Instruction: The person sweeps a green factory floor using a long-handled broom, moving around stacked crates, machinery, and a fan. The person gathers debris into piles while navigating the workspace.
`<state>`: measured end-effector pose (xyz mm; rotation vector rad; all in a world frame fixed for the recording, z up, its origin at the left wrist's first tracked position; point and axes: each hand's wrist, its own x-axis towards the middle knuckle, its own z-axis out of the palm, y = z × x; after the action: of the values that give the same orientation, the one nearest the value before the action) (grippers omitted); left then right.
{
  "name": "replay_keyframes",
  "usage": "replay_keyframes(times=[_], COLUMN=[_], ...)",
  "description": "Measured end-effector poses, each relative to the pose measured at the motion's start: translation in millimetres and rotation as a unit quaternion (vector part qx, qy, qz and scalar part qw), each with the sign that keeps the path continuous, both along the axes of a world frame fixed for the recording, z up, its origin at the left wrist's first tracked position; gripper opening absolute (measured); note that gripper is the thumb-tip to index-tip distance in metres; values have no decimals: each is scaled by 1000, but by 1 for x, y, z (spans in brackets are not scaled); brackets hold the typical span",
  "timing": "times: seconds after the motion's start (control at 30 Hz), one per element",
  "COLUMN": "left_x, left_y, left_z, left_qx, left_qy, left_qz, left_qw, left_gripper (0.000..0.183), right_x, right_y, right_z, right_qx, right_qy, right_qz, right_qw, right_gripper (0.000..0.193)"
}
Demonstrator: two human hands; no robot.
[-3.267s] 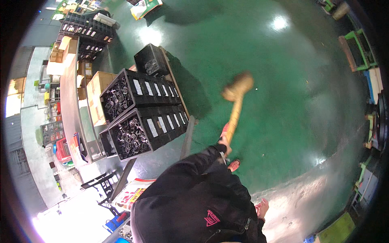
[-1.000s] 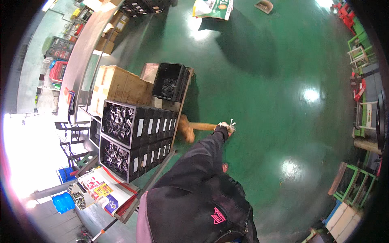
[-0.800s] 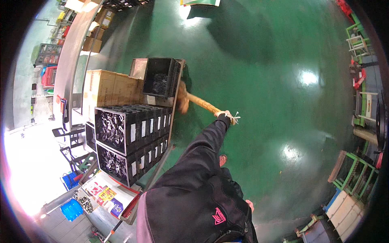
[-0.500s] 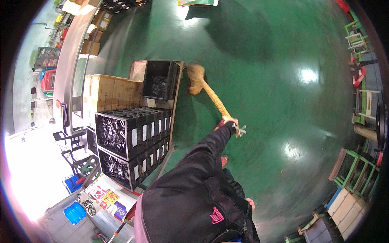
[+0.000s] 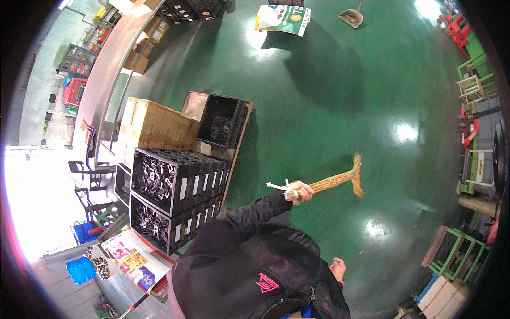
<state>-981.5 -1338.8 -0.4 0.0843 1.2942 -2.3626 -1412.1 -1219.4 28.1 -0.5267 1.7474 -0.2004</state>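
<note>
The straw broom (image 5: 340, 179) lies with its long axis running from the handle end, near the person's chest, out to the right, where its bristle head touches the green floor (image 5: 319, 95) well clear of the stacked black crates (image 5: 175, 196) and cardboard box (image 5: 154, 125) on the pallet. One hand (image 5: 300, 190), apparently the left by the black sleeve (image 5: 249, 212) that reaches to it, is clamped around the handle's near end. The other hand (image 5: 337, 268) hangs apart, low at the right, touching nothing; whether its fingers are curled or spread cannot be told.

A person is wearing a black padded jacket (image 5: 249, 266) with long sleeves (image 5: 255, 210), a small pink emblem (image 5: 268, 283) showing, possibly on the back.
</note>
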Motion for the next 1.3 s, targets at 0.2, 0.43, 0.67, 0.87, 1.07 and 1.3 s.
replay_keyframes(times=[0.2,0.43,0.67,0.87,1.07,1.3], left_x=[85,201,327,266,60,12], left_y=[21,-34,-142,-179,-118,-147], left_z=[64,3,-135,-200,-109,18], left_qx=[-156,-125,-16,-220,-150,-51], left_qy=[-380,-887,-857,-641,-741,-372], left_qz=[43,-141,-169,-298,-287,44], left_qw=[911,421,487,673,588,926], left_gripper=[28,28,14,8,55,16], right_x=[1,7,-12,-15,41,76], right_y=[-49,-19,12,5,-56,-182], right_z=[5,23,58,70,46,16], right_qx=[-56,4,105,174,55,-45], right_qy=[15,27,134,175,37,1], right_qz=[-19,-21,-24,20,8,122], right_qw=[998,999,985,969,998,992], right_gripper=[22,20,13,27,17,20])
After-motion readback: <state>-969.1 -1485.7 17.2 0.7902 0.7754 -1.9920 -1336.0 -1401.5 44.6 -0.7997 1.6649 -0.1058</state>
